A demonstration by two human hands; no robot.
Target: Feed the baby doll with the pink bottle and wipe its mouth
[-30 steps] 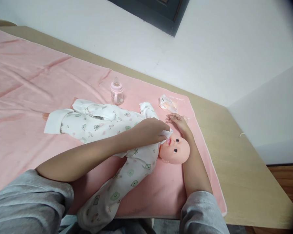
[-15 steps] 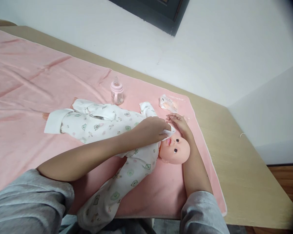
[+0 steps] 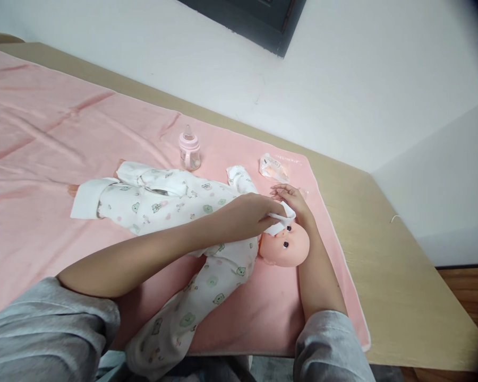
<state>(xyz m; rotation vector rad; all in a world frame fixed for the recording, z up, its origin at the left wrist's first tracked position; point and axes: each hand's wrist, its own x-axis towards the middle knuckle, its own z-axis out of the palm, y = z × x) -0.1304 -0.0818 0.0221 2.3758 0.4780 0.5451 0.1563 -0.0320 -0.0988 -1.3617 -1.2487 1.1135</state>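
Observation:
A baby doll [image 3: 292, 249] lies on its back, its bald head to the right, dressed in a white sleepsuit [image 3: 195, 199] with green animal prints. My left hand [image 3: 257, 212] reaches across the doll's chest and pinches a folded white cloth [image 3: 287, 213] over its mouth and cheek. The cloth covers the mouth, while both eyes show. On the far side of the head, my right hand [image 3: 292, 199] rests with fingers stretched out and nothing visible in them. My right forearm lies along the top of the doll's head.
A pink blanket [image 3: 43, 159] covers much of the wooden table [image 3: 382, 254]. Beyond the doll stands a pink-topped baby bottle [image 3: 190, 154]. A small clear plastic packet [image 3: 274, 167] lies past my right hand. A white wall [image 3: 342, 95] runs behind the table.
My left hand has moved the white cloth slightly up the doll's face, and the mouth that showed before is now covered. My right hand has stayed in place.

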